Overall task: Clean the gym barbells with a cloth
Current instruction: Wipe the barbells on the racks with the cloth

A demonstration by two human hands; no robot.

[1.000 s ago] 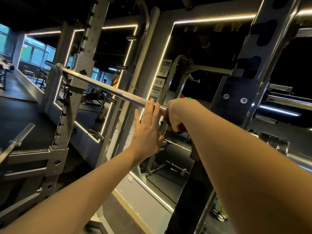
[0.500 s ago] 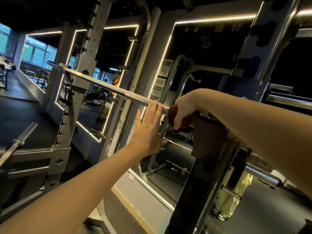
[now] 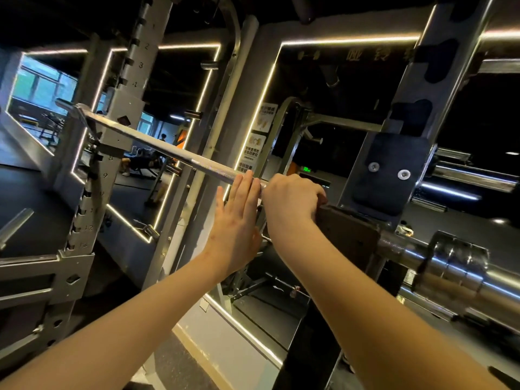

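Barbell (image 3: 180, 154) lies inside grip of right hand (image 3: 289, 201), left hand (image 3: 236, 220) touching.

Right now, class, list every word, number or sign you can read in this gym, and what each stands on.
"2", "3", "4", "8", "9", "12": stamped down the rack upright.
"哑铃": faint wall sign, top of view.
Posters: print too small to read.
Green sign: too blurred to read.

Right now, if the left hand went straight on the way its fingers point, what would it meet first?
The barbell: the fingers of the left hand point up at its shaft and seem to touch it.
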